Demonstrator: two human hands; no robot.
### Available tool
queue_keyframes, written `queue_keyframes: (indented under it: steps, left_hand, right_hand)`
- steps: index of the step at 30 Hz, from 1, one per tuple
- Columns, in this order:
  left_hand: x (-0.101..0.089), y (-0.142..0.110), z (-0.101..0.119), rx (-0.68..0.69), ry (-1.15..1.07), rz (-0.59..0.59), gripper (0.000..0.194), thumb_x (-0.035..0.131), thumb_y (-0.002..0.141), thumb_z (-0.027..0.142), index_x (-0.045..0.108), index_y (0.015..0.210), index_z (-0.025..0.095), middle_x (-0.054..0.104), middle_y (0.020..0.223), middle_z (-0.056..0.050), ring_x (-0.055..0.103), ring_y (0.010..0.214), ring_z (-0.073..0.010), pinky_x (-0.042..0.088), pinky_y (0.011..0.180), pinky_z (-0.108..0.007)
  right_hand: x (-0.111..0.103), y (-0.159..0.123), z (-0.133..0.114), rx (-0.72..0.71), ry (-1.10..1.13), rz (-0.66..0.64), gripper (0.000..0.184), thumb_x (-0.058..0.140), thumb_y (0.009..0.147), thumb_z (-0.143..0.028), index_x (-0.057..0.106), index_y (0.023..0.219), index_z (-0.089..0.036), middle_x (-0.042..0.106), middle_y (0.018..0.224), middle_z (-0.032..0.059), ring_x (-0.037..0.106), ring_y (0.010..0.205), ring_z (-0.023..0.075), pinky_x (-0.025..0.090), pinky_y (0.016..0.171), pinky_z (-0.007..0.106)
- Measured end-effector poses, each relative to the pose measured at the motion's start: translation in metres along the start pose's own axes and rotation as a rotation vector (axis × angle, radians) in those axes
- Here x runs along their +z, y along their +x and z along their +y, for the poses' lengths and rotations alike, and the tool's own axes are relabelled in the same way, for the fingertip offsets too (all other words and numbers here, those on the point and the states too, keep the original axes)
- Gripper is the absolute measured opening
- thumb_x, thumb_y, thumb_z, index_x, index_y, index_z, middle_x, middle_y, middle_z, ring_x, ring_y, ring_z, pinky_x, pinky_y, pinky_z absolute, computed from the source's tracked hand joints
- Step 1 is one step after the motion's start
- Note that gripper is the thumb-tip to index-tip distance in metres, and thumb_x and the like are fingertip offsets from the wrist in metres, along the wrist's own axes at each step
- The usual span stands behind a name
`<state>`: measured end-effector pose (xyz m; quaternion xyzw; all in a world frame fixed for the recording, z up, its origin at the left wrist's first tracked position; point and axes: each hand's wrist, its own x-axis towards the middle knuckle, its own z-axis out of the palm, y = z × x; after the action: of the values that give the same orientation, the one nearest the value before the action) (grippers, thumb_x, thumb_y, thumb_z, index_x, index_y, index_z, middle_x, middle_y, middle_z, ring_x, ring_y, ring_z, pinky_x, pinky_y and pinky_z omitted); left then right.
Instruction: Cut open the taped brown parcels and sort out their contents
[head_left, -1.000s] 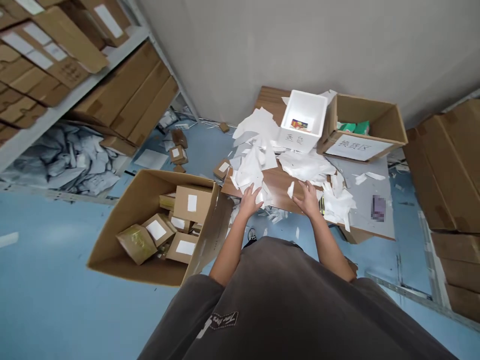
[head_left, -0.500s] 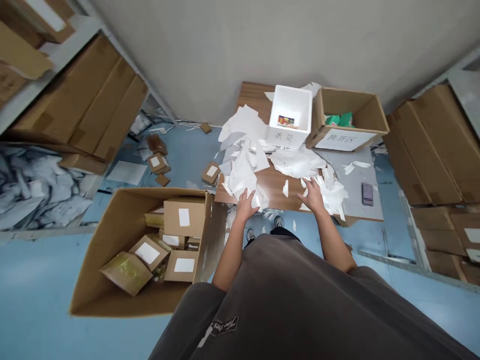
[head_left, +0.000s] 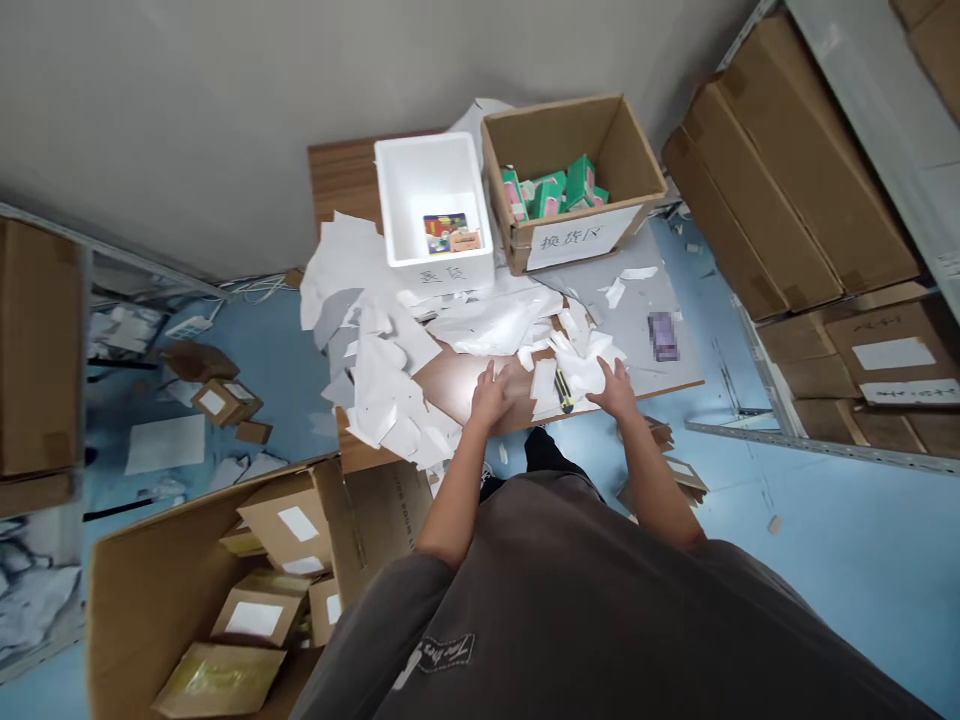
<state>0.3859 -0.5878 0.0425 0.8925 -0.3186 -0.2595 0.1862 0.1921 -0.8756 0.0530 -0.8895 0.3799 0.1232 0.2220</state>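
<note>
My left hand [head_left: 490, 398] is over the front of the brown wooden table [head_left: 450, 385], fingers spread and nothing in it. My right hand [head_left: 615, 390] rests against the right side of a crumpled heap of white paper [head_left: 589, 368], its fingers apart. Between the hands, near the table's front edge, lies a yellow and black utility knife [head_left: 563, 390] beside a white scrap [head_left: 544, 385]. More torn white sheets [head_left: 390, 385] are piled at the table's left, with some hanging over the front edge.
Behind stand a white foam box [head_left: 442, 272] holding small colourful packs and a cardboard box [head_left: 637, 185] with several green packs. A purple blurred item [head_left: 663, 336] lies on the right. A large carton [head_left: 142, 580] of parcels stands at lower left; stacked cartons [head_left: 795, 190] line the right.
My view has swung to the right. My left hand has moved off the left paper pile onto bare wood. My right hand is now at the heap's right side, and the utility knife has come into sight.
</note>
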Motion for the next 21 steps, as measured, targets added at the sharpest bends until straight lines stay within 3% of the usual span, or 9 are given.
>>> queue_keyframes:
  steps: [4,7,9,12,15,18,21]
  left_hand:
    - [0.033,0.074,0.031,0.039,0.076,-0.098,0.099,0.089,0.081,0.029,0.040,0.167,0.033,0.018,0.181,-0.015,0.034,0.157,-0.0474,0.048,0.117,-0.063]
    - [0.063,0.117,0.045,0.068,0.110,-0.208,0.109,0.096,0.074,0.036,0.039,0.167,0.034,0.016,0.182,-0.015,0.027,0.160,-0.0506,0.046,0.118,-0.066]
    - [0.081,0.132,0.049,0.082,0.125,-0.278,0.113,0.099,0.069,0.040,0.042,0.166,0.034,0.017,0.181,-0.015,0.022,0.162,-0.0519,0.042,0.120,-0.068]
    - [0.096,0.137,0.047,0.121,0.131,-0.319,0.102,0.098,0.071,0.037,0.049,0.161,0.035,0.026,0.179,-0.015,0.019,0.164,-0.0490,0.037,0.123,-0.068]
    - [0.097,0.132,0.039,0.126,0.128,-0.286,0.086,0.090,0.079,0.025,0.054,0.157,0.035,0.037,0.173,-0.013,0.026,0.163,-0.0429,0.038,0.125,-0.063]
    - [0.091,0.131,0.030,0.052,0.096,-0.209,0.082,0.082,0.085,0.018,0.051,0.160,0.030,0.046,0.167,-0.013,0.037,0.156,-0.0376,0.039,0.126,-0.055]
    - [0.084,0.142,0.026,-0.024,0.065,-0.130,0.086,0.081,0.087,0.021,0.045,0.164,0.028,0.038,0.172,-0.013,0.043,0.152,-0.0365,0.041,0.125,-0.050]
  right_hand:
    - [0.018,0.063,0.016,-0.016,-0.027,-0.117,0.120,0.098,0.069,-0.039,0.033,0.171,-0.036,0.005,0.182,0.0182,0.034,0.156,0.0509,0.049,0.113,0.060]
    - [0.035,0.108,0.020,0.001,-0.069,-0.198,0.130,0.100,0.066,-0.050,0.028,0.173,-0.034,-0.004,0.182,0.0189,0.024,0.159,0.0551,0.048,0.112,0.062]
    - [0.046,0.132,0.018,0.035,-0.097,-0.250,0.135,0.100,0.064,-0.055,0.024,0.174,-0.032,-0.006,0.182,0.0196,0.018,0.161,0.0556,0.047,0.112,0.063]
    - [0.061,0.155,0.011,0.036,-0.111,-0.298,0.134,0.100,0.065,-0.054,0.024,0.174,-0.035,-0.001,0.182,0.0185,0.015,0.161,0.0536,0.045,0.115,0.063]
    - [0.072,0.166,0.003,-0.046,-0.081,-0.282,0.117,0.098,0.071,-0.047,0.036,0.169,-0.036,0.013,0.179,0.0171,0.018,0.158,0.0518,0.041,0.116,0.065]
    - [0.074,0.174,-0.001,-0.142,-0.011,-0.225,0.085,0.089,0.081,-0.037,0.054,0.158,-0.029,0.027,0.170,0.0166,0.028,0.149,0.0446,0.041,0.116,0.057]
    - [0.069,0.184,-0.005,-0.182,0.013,-0.214,0.061,0.074,0.088,-0.022,0.064,0.149,-0.023,0.040,0.156,0.0169,0.039,0.136,0.0377,0.040,0.115,0.049]
